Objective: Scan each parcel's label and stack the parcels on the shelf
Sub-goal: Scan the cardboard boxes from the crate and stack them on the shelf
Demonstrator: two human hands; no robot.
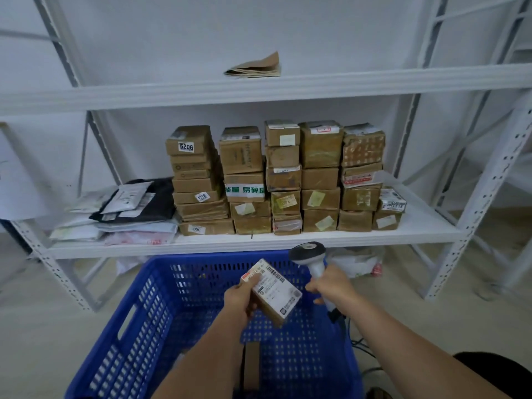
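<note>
Right now my left hand (240, 298) grips a small cardboard parcel (273, 293) from its left side, fingers curled round its edge, holding it tilted above the blue plastic crate (135, 326). Its white label (275, 286) faces up toward me, barcode near the far end. My right hand (331, 286) is wrapped round the handle of a white barcode scanner (309, 256), whose dark head sits just beyond and to the right of the parcel, close to it but not touching as far as I can see. A cable (357, 341) trails down from the scanner's base past the crate's right wall.

Down in the crate, I can make out one more brown parcel (252, 367) on the bottom, partly hidden by my left forearm.

Beyond the crate stands a white metal shelf (259, 243). On its middle level are several tight stacks of brown boxes (285, 180), most bearing labels or stickers. Left of the stacks lies a loose pile of soft mail bags (121, 214), black, white and grey. On the level above rests a folded piece of brown paper (254, 67). Under the shelf, on the floor, I see a white bag (359, 264), partly hidden behind the scanner.
</note>
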